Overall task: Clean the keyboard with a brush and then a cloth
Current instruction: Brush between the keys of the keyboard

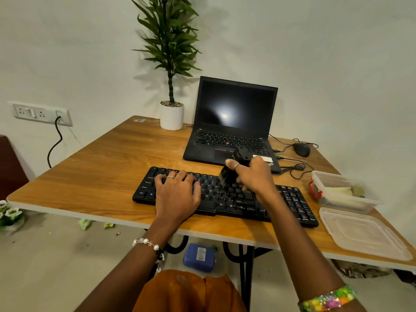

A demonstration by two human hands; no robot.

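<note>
The right hand clamped the stiff, light brush by its body; the left hand, fingers spread flat, steadied the light keyboard.

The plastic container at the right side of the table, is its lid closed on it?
No, the plastic container stands open, and its lid lies separately on the table nearer the person.
</note>
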